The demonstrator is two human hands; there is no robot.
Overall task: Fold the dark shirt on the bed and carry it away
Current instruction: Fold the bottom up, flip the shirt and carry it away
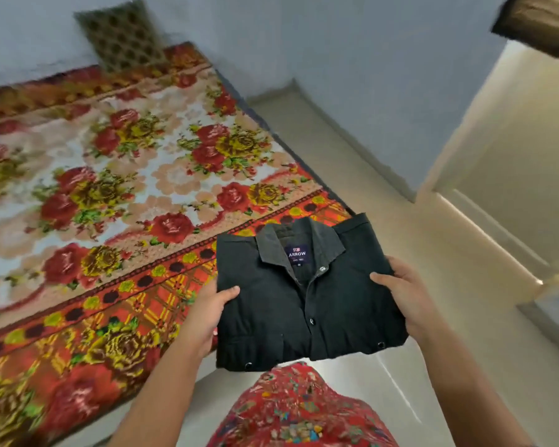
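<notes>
The dark shirt [304, 301] is folded into a neat rectangle, collar and brand label facing up. It is held in the air at the bed's near corner, partly over the floor. My left hand [207, 312] grips its left edge, thumb on top and fingers underneath. My right hand [404, 293] grips the right edge the same way. The bed [110, 188] with its red and yellow floral cover lies to the left, nothing on it.
A patterned pillow [123, 37] leans on the wall at the bed's far end. Pale tiled floor [400, 237] runs along the right of the bed toward an open doorway [513, 156]. My red patterned clothing [304, 411] shows at the bottom.
</notes>
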